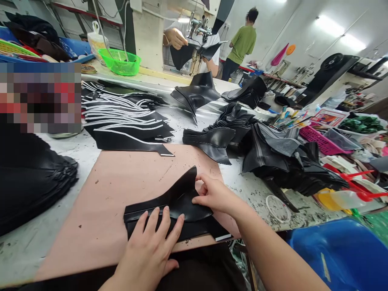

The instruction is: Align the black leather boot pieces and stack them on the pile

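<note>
A black leather shoe-upper piece [178, 202] lies on a pinkish-tan mat [100, 190] at the front of the worktable. Beneath it shows a second flat black piece with a white-edged tab [222, 237] at its right end. My left hand [151, 242] rests on the near side of the upper piece, fingers spread flat. At its right side, my right hand [214, 194] pinches the raised edge between thumb and fingers. Just beyond the mat sits a stack of black pieces with white edge strips [124, 117]. Similar stitched black uppers [210, 141] lie to its right.
Black material [33, 173] is heaped at the left. Farther right are a black leather pile [273, 157], a white ring [278, 209], bottles and a blue bin [342, 254]. Across the table, a person's hands [177, 39] hold black pieces at a sewing machine [198, 30]; another person stands behind.
</note>
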